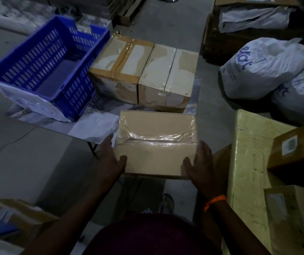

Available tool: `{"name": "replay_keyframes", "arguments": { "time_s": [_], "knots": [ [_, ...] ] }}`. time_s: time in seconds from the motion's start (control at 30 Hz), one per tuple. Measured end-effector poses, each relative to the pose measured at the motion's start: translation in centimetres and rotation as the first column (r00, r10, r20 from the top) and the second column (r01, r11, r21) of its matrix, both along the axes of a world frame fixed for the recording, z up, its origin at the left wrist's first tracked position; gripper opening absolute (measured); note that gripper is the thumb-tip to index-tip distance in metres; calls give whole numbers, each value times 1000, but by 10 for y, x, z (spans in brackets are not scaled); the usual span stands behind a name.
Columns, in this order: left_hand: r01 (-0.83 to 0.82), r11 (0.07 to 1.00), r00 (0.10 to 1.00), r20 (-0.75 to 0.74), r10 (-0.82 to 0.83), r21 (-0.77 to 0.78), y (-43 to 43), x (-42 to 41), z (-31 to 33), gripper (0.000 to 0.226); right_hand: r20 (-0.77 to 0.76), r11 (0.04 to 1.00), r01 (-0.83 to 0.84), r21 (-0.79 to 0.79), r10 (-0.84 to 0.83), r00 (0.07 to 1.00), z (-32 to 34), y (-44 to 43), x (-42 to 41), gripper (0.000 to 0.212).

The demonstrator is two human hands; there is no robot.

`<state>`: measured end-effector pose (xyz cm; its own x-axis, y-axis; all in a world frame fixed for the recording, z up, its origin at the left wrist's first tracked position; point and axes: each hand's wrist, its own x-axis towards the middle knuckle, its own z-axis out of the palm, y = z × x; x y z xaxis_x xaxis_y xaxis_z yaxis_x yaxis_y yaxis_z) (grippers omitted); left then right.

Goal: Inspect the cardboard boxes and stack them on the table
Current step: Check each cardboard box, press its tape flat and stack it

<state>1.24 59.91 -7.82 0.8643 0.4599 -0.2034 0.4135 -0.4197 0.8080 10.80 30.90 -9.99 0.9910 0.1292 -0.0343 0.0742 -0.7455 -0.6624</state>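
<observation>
head view: a person holds a taped cardboard box (pixel 156 144) between both hands, at the near edge of a low table (pixel 99 126) draped in white plastic sheeting. the left hand (pixel 110 159) presses flat against the box's left side, thumb hooked over the near face; the right hand (pixel 200 164) mirrors it on the right side, thumb on the near face too, so both are clamped on the box with fingers spread. an orange wristband (pixel 214 201) circles the right wrist. clear tape runs across the box's top (it catches the light in wrinkles). whether the box's far end rests on the table or hangs just above it cannot be told.

further back on the table sit two more boxes touching side by side: the left box (pixel 119 70), bound with brown tape, and the right box (pixel 167 76), sealed with clear tape. a blue plastic crate (pixel 46 61) stands at the table's left edge, just beside the left box, tilted a little.

off the table to the right, a large pale carton (pixel 248 162) stands near the right hand, with smaller labelled boxes (pixel 292 150) beside it. two white printed sacks (pixel 265 69) lie on the floor (pixel 28 153) beyond. the scene is dim.
</observation>
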Motion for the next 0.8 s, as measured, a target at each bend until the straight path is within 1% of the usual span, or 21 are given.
{"name": "replay_keyframes", "arguments": {
  "time_s": [0.03, 0.07, 0.1, 0.13, 0.2, 0.27, 0.3, 0.4, 0.47, 0.6, 0.73, 0.8],
  "knots": [
    [76, 979, 993, 70, -90, 188, -1, 11, 3, 79, 129, 991, -71, -114, 85, 988, 0, 11, 6, 79],
    [170, 920, 971, 100, -217, 353, -3, 24, 5, 74, 188, 969, -146, -201, 184, 965, 1, 24, 14, 81],
    [262, 843, 941, 70, -332, 470, -5, 38, 4, 69, 181, 940, -221, -261, 272, 945, 3, 37, 22, 82],
    [352, 776, 911, -3, -412, 523, -7, 53, 3, 70, 137, 910, -285, -301, 337, 932, 1, 51, 30, 83],
    [499, 696, 855, -159, -494, 517, -14, 82, 1, 83, 39, 863, -356, -359, 395, 918, -5, 74, 47, 84],
    [582, 626, 807, -276, -522, 519, -20, 102, -6, 91, 5, 837, -367, -406, 404, 915, -10, 86, 58, 84],
    [600, 600, 794, -308, -523, 528, -20, 105, -13, 91, 1, 828, -368, -423, 407, 914, -12, 88, 60, 85],
    [600, 578, 793, -316, -521, 553, -18, 105, -32, 80, 12, 821, -365, -438, 412, 911, -17, 86, 60, 85],
    [613, 550, 782, -336, -524, 568, -17, 104, -36, 78, 9, 821, -369, -435, 413, 911, -18, 86, 59, 83],
    [644, 532, 760, -385, -523, 550, -16, 109, -25, 87, -2, 810, -371, -455, 415, 910, -16, 88, 58, 82],
    [683, 503, 729, -455, -512, 530, -19, 105, -12, 99, -79, 799, -421, -430, 432, 899, -5, 84, 59, 93],
    [656, 518, 751, -401, -525, 549, -25, 93, -8, 95, -83, 793, -451, -411, 460, 884, 4, 76, 50, 94]
  ]
}}
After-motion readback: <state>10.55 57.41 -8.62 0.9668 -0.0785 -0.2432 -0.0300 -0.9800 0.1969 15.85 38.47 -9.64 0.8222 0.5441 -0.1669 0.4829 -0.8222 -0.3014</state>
